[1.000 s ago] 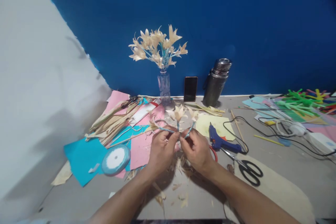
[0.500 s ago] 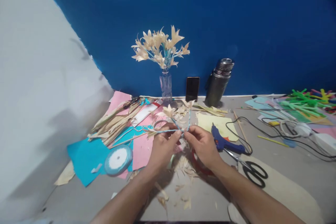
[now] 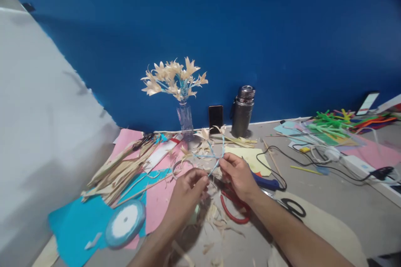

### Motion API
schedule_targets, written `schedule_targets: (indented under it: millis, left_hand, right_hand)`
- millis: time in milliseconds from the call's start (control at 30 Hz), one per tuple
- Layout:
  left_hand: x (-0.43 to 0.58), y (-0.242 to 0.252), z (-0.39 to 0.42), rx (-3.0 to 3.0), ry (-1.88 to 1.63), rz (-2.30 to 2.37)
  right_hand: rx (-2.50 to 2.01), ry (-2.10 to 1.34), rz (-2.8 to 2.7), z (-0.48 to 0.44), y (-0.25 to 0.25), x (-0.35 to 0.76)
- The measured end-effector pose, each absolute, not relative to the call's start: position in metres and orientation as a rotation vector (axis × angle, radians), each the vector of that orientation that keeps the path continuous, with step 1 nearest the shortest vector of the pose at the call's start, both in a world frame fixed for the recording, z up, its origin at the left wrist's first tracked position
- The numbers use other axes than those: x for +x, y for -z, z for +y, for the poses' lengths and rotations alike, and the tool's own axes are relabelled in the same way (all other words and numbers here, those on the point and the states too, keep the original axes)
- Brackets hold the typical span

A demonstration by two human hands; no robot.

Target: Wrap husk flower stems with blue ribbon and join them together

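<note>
A small flower sprig with pale petals point(image 3: 204, 134) and light blue wrapped stems point(image 3: 223, 146) is held between both hands. The fingers of my right hand point(image 3: 238, 175) pinch it where its stems meet. Lower and to the left, my left hand point(image 3: 189, 190) is closed on the lower end of the blue stem. Behind them a clear vase point(image 3: 185, 121) holds a bunch of similar cream flowers point(image 3: 172, 77). Red-handled pliers or scissors point(image 3: 233, 217) lie below my right hand, partly covered by it.
Blue ribbon roll point(image 3: 125, 223), dried husks point(image 3: 122, 171) and coloured sheets lie left. A flask point(image 3: 243, 112) and phone point(image 3: 216, 117) stand behind. Right are a glue gun point(image 3: 266, 182), black-handled scissors point(image 3: 294, 208), cables, green pipe cleaners point(image 3: 332, 124) and a power strip point(image 3: 369, 175).
My left hand has moved down and left, away from my right hand, along the stem. The view has shifted right and up, showing a second phone at the far right.
</note>
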State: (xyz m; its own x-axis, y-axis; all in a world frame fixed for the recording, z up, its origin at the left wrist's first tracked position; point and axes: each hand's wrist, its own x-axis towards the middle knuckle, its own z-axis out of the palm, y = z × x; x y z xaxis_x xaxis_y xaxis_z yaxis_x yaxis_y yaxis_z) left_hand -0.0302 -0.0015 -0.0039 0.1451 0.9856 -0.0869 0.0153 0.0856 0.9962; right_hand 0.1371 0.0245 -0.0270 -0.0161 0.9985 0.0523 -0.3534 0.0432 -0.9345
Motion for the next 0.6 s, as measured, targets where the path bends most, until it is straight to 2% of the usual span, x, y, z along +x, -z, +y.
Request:
schedule_targets:
  millis: [167, 267, 433, 600]
  left_hand:
    - [-0.033, 0.010, 0.002, 1.349, -0.972, 1.167]
    - [-0.036, 0.004, 0.005, 1.478, -1.070, 1.309]
    - [-0.033, -0.037, -0.005, 1.732, -1.281, 1.398]
    - [-0.024, -0.076, -0.076, 1.551, -1.118, 1.116]
  right_hand:
    - [-0.943, -1.254, -1.036, 0.022, 0.022, 0.139]
    - [-0.983, -1.149, -1.069, 0.022, 0.019, 0.140]
    - [-0.995, -1.094, -1.044, 0.026, 0.014, 0.143]
    - [-0.964, -1.153, -0.977, 0.025, 0.009, 0.143]
